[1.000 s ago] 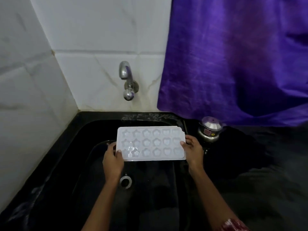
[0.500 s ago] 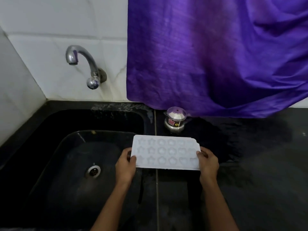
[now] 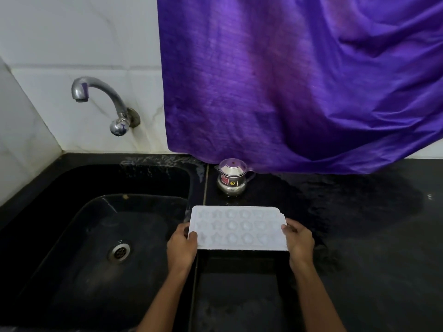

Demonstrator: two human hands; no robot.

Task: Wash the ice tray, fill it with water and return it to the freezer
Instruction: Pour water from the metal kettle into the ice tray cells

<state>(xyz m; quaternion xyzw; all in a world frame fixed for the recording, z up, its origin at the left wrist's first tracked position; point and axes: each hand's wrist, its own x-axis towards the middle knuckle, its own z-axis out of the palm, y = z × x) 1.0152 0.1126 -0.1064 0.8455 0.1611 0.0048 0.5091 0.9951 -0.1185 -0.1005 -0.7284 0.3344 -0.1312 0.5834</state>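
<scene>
Left hand (image 3: 181, 245) and right hand (image 3: 299, 240) hold white ice tray (image 3: 238, 228) above black counter (image 3: 371, 236).

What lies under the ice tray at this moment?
The black counter beside the sink, showing past the near edge of the ice tray. The patch directly beneath is covered, so whether the tray touches it cannot be told.

Two slim bare forearms (image 3: 165, 293), bare wrists (image 3: 302, 263) — left hand (image 3: 181, 246), right hand (image 3: 299, 243), both bare

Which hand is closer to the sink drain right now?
Left. The left hand holds the left end of the ice tray, by the right edge of the sink, just right of the drain. The right hand holds the tray's other end over the counter, farther right.
</scene>
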